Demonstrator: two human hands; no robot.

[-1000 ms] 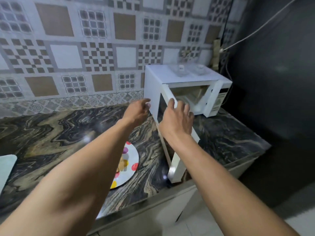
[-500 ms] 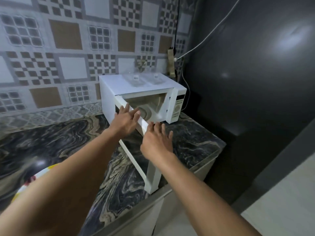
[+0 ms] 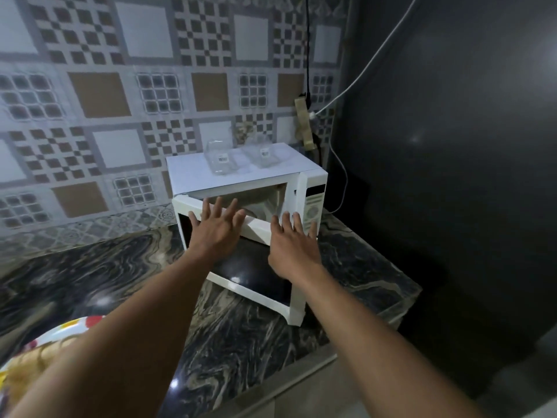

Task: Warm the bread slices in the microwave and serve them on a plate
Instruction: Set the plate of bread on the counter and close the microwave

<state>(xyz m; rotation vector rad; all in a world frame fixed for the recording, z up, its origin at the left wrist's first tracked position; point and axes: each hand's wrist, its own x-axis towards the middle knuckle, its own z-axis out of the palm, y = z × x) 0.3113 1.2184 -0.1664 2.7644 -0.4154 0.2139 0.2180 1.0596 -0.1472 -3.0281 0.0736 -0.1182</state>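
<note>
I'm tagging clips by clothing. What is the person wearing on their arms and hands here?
Nothing visible. The left hand and right hand are ungloved; the left forearm and right forearm are uncovered to the picture's edge: no sleeve, watch or bracelet. No rings show, though blur leaves that unsure.

Home kitchen: patterned wall tiles (image 3: pixel 99 95), dark marbled worktop (image 3: pixel 90 267), white microwave (image 3: pixel 193 173) (pushed into the corner), power strip (image 3: pixel 304 125) with cables on the wall.

A dark marbled bench (image 3: pixel 90 267) ran along a wall of patterned brown, white and grey tiles (image 3: pixel 99 95). Two clear plastic containers (image 3: pixel 221 159) sat side by side at the far end. A power strip (image 3: pixel 303 122) hung on the tiles, with a white cable (image 3: pixel 376 52) plugged into it, beside a dark wall (image 3: pixel 452 146) on the right.
</note>
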